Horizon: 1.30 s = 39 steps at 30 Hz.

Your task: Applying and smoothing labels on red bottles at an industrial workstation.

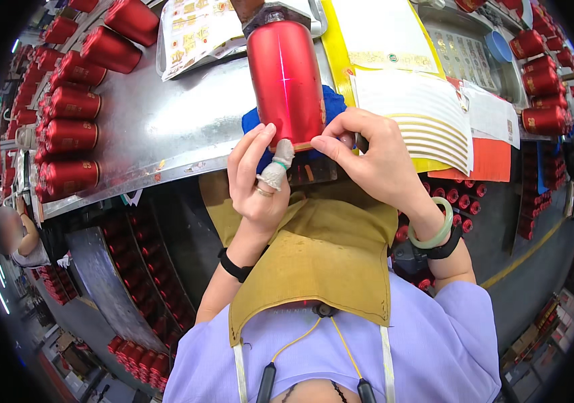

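Note:
A glossy red bottle (285,80) lies in front of me with its neck end away from me, over a bunched blue cloth (332,104). Round its near end runs a narrow gold strip (300,146). My left hand (257,174) rests its fingers against the bottle's near left side, and a whitish finger cot (277,168) on its index finger presses at the strip. On the other side, my right hand (377,158) pinches the strip's right end between thumb and bent index finger. The fingertips partly hide the strip.
Rows of red bottles (72,136) stand along the metal bench's (142,127) left side. Printed sheets (200,30) lie on a tray beyond. At right are white sheets with curved gold strips (428,131), a yellow folder (341,40), a metal tray and more red bottles (543,121).

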Each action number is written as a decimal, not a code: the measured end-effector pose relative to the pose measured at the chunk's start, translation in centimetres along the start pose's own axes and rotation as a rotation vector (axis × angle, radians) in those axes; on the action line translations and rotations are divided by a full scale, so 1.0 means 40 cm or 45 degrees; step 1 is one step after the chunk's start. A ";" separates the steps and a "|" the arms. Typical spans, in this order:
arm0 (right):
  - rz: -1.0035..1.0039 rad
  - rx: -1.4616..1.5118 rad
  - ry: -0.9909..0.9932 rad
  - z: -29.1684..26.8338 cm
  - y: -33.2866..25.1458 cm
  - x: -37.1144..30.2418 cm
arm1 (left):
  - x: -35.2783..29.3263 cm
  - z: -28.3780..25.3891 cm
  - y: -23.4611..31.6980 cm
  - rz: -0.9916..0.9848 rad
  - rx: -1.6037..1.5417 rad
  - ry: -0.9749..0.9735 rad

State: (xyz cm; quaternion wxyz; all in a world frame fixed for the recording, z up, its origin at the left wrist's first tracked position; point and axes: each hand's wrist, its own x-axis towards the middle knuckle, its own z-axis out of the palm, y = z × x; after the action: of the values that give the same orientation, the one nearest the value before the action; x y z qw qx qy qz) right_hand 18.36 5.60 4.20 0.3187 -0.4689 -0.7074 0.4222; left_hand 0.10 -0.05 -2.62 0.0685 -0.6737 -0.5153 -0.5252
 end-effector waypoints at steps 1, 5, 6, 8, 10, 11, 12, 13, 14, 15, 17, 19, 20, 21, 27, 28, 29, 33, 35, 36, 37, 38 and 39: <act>-0.012 0.008 -0.002 0.000 0.000 0.000 | -0.002 0.005 0.004 0.000 0.002 0.001; 0.022 0.003 -0.005 0.000 -0.002 -0.002 | 0.009 0.009 0.014 0.080 0.128 0.097; 0.023 0.004 -0.003 0.000 -0.001 -0.003 | 0.019 0.004 0.019 0.067 0.075 0.038; -0.066 -0.033 0.049 0.000 0.003 -0.005 | 0.024 -0.002 0.018 0.056 0.021 -0.025; 0.014 -0.106 0.090 -0.019 0.020 -0.001 | 0.026 -0.011 0.004 0.066 -0.008 -0.061; 0.095 -0.180 0.130 -0.026 0.027 -0.001 | 0.019 -0.011 -0.002 0.067 -0.006 -0.063; 0.218 -0.022 0.129 -0.028 0.031 -0.006 | 0.005 -0.005 -0.007 0.019 -0.036 -0.019; 0.221 -0.024 0.132 -0.023 0.034 -0.009 | -0.003 -0.002 -0.010 -0.031 -0.066 0.025; 0.235 0.102 0.137 -0.011 0.037 -0.010 | -0.005 0.000 -0.011 -0.031 -0.070 0.023; 0.248 0.231 0.141 0.001 0.037 -0.009 | -0.003 -0.001 -0.010 -0.036 -0.069 0.025; 0.236 0.325 0.119 0.027 0.029 -0.006 | 0.001 -0.001 -0.007 -0.044 -0.069 0.027; 0.272 0.277 0.058 0.048 0.016 -0.010 | -0.002 -0.002 -0.007 -0.055 -0.067 0.026; 0.335 0.298 0.025 0.056 0.034 -0.009 | -0.004 -0.001 -0.007 -0.068 -0.068 0.028; 0.334 0.301 0.023 0.054 0.047 -0.006 | -0.007 0.000 -0.007 -0.068 -0.065 0.027; 0.360 0.533 0.010 0.040 0.045 -0.006 | -0.002 -0.002 0.027 -0.060 0.086 -0.076; 0.370 0.508 -0.039 0.033 0.045 -0.009 | -0.001 -0.010 0.023 0.007 0.158 -0.167; 0.369 0.506 -0.044 0.030 0.047 -0.012 | -0.007 -0.009 0.027 0.004 0.161 -0.163; 0.359 0.666 0.106 0.009 0.072 -0.026 | -0.031 0.012 0.059 -0.326 0.110 -0.200; 0.331 0.713 0.179 -0.006 0.073 -0.032 | -0.028 0.026 0.075 -0.344 0.160 -0.189; 0.232 0.616 0.281 -0.009 0.070 -0.032 | -0.025 0.040 0.084 -0.319 0.157 -0.142; 0.225 0.598 0.296 -0.010 0.057 -0.033 | -0.024 0.040 0.088 -0.314 0.136 -0.132; 0.211 0.431 0.371 -0.003 0.036 -0.035 | -0.028 0.029 0.091 -0.372 0.198 -0.207; 0.192 0.248 0.450 -0.002 0.017 -0.033 | -0.031 0.029 0.093 -0.431 0.246 -0.272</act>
State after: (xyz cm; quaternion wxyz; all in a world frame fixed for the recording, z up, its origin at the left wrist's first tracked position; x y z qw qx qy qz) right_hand 19.15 4.52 3.56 0.4490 -0.5542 -0.5593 0.4224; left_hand 3.80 -1.79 -2.43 -0.0116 -0.6197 -0.6733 -0.4032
